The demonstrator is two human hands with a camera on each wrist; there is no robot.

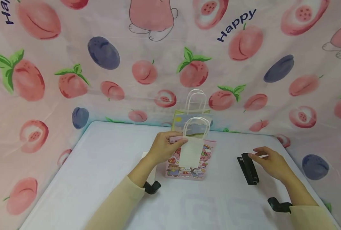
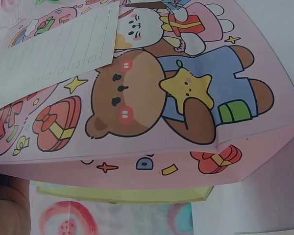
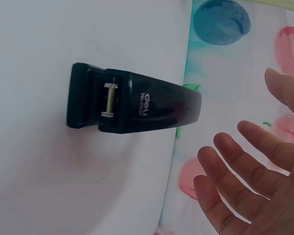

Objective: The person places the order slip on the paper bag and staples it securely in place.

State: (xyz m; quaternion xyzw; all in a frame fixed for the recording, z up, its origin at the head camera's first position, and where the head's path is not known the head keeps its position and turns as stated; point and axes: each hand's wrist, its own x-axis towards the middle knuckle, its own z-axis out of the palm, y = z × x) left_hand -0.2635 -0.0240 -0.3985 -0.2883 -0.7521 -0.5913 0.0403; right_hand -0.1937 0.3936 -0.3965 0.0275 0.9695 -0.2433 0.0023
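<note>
A pink paper gift bag [image 1: 185, 173] with cartoon animals and white twisted handles stands on the table. A white lined paper slip [image 1: 191, 155] lies flat against its front, and the left wrist view shows rows and small boxes on this slip [image 2: 63, 54]. My left hand [image 1: 162, 148] pinches slip and bag together at the upper left edge, thumb in front, fingers hidden behind. Off to the right sits a black stapler [image 1: 249, 169]. Beside it my right hand [image 1: 272, 164] has its fingers spread; in the right wrist view a gap separates hand [image 3: 264, 181] and stapler [image 3: 157, 105].
Behind the pink bag stands another gift bag [image 1: 177, 121], yellow-green and blue with white handles. White paper [image 1: 151, 172] lies partly under my left wrist. A fruit-print cloth [image 1: 144, 72] hangs around the back and sides of the white table [image 1: 107, 153].
</note>
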